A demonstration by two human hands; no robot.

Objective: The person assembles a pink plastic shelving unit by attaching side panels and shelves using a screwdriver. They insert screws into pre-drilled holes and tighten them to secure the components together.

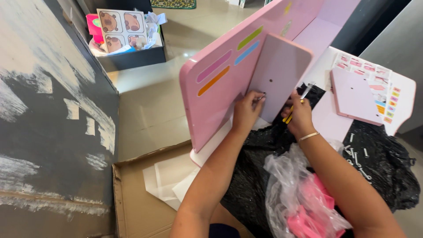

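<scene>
Two hands — screwdriver [296, 107], pink panel [278, 75].

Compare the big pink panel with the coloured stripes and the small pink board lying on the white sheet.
The striped pink panel stands on edge, tilted; the small pink board lies flat on the white sheet. The panel is far larger. It carries coloured stripes; the board's face is plain, with one small hole. Both are pale pink with rounded corners.

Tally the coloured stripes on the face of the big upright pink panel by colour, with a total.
On the big pink panel, beside the left hand:
Pink stripe: 1
Orange stripe: 1
Green stripe: 1
Blue stripe: 1
Yellow stripe: 1
Pale stripe, colour hard to tell: 1
Total: 6
</scene>
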